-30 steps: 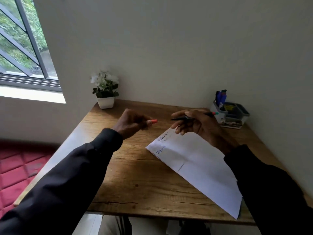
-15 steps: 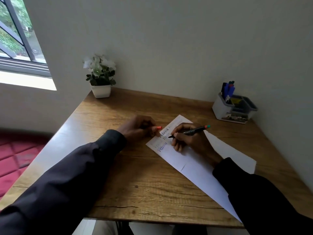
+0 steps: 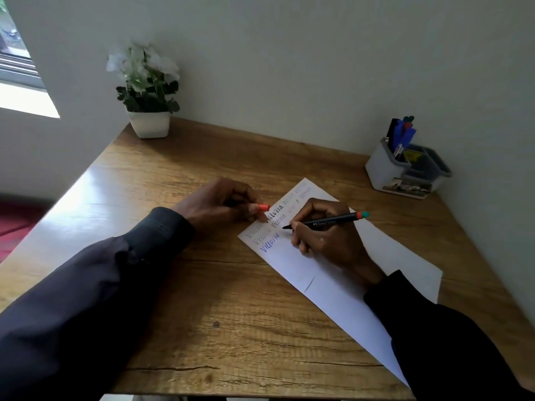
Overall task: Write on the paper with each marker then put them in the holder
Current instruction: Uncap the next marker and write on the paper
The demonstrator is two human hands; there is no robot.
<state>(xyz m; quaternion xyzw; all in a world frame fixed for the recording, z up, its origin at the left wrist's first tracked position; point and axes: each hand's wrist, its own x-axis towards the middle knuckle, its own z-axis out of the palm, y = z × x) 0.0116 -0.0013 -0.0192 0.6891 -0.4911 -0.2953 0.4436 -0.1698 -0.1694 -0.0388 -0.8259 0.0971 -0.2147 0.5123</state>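
Head: marker [image 3: 328, 222] R hand [image 3: 327, 244], cap [image 3: 263, 207] L [image 3: 215, 204]

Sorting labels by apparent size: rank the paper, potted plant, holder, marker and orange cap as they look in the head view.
1. paper
2. potted plant and holder: they look alike, so they are not ranked
3. marker
4. orange cap

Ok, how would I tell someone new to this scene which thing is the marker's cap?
On the wooden table, find the white paper lying slantwise toward the right. At its far left edge, by the handwriting, the left hand pinches the cap. It shows as a short orange stub, unlike the long black marker in the right hand.
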